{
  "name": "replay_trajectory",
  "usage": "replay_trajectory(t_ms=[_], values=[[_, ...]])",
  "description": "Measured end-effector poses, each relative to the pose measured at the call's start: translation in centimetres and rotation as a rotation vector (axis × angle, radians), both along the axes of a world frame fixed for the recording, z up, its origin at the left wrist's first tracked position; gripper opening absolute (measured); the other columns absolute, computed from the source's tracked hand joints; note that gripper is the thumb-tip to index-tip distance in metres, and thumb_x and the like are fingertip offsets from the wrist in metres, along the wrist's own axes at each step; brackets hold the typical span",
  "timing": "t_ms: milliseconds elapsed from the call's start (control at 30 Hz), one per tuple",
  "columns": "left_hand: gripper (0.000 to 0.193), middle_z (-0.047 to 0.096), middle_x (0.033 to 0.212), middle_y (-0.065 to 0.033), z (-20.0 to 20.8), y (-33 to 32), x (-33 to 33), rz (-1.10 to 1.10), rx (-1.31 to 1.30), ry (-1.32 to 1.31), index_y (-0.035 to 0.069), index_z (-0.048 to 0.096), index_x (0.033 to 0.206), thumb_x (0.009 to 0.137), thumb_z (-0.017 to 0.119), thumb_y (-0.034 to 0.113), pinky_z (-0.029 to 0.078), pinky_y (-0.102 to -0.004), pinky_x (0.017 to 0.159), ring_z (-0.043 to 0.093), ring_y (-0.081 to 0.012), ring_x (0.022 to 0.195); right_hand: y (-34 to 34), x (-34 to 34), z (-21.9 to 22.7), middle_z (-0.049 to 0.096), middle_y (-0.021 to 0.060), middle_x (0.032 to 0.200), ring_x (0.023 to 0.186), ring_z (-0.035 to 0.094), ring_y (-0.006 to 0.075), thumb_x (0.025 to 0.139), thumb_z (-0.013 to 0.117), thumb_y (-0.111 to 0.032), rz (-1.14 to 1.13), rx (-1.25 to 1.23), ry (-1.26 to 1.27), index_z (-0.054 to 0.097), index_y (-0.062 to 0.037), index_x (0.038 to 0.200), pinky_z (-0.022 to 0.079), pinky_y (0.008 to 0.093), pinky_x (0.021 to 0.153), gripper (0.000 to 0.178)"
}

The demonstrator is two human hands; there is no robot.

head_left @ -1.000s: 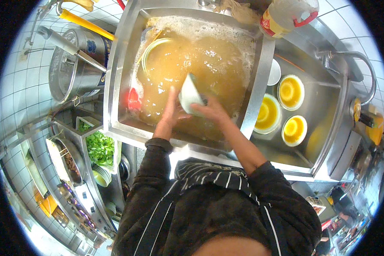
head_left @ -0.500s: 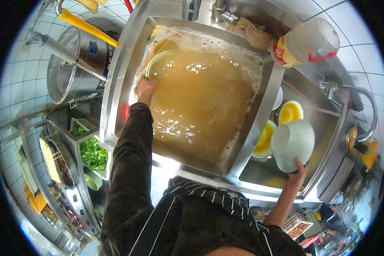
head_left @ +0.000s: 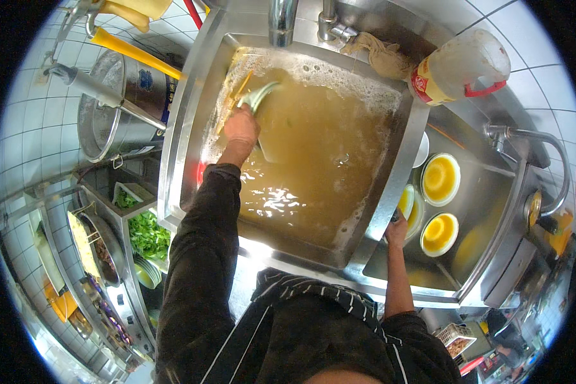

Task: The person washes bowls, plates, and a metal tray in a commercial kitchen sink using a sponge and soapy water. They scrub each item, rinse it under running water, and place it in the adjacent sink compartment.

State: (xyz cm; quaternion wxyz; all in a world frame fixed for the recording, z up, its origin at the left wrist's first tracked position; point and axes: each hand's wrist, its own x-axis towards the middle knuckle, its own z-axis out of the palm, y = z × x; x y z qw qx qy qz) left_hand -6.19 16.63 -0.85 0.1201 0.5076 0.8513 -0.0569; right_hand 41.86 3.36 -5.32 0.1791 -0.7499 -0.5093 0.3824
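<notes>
Steel double sink [head_left: 185,128]: left hand [head_left: 242,125] grips a pale green bowl [head_left: 260,96], lifting it from murky water; right hand [head_left: 397,229] rests half-hidden on the divider, grip unclear

white tiled wall [head_left: 25,134], steel shelves [head_left: 102,256], bright glare

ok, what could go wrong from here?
1. The left hand grips a pale green dish half out of murky, foamy water; wet, it may slip. Anything below the surface is hidden.
2. The right hand rests on the divider by the bowls of yellow liquid in the right sink; a bump could slop them.
</notes>
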Motion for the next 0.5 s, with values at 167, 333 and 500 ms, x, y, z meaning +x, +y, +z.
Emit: replay_trajectory(t_ms=[167,333,500], values=[[0.033,0.052,0.105,-0.0192,1.5,-2.9,0.4,-0.374,0.07,0.2,0.003,0.049,0.111,0.079,0.055,0.008,0.055,-0.038,0.061,0.066,-0.0311,0.072,0.4,2.1,4.6,0.068,0.0149,0.097,0.089,0.063,0.0222,0.079,0.07,-0.039,-0.238,-0.095,0.065,0.065,0.0025,0.106,0.047,0.0318,0.083,0.049],[0.062,0.048,0.104,-0.0165,4.1,-5.3,-3.3,-0.474,0.036,0.303,0.013,0.032,0.139,0.081,0.052,0.008,0.055,-0.0376,0.058,0.065,-0.0297,0.069,1.4,1.7,8.7,0.066,0.0106,0.096,0.086,0.06,0.016,0.084,0.068,-0.031,-0.368,0.032,0.239,0.064,0.0051,0.105,0.047,0.0287,0.08,0.042],[0.077,0.047,0.103,-0.0162,7.2,-6.6,-4.4,-0.519,0.066,0.367,0.027,0.02,0.146,0.079,0.05,0.003,0.055,-0.0372,0.056,0.064,-0.0281,0.069,3.1,-1.1,10.8,0.066,0.0105,0.098,0.087,0.06,0.0152,0.085,0.067,-0.027,-0.37,0.209,0.306,0.064,0.0052,0.106,0.046,0.0278,0.082,0.038]])
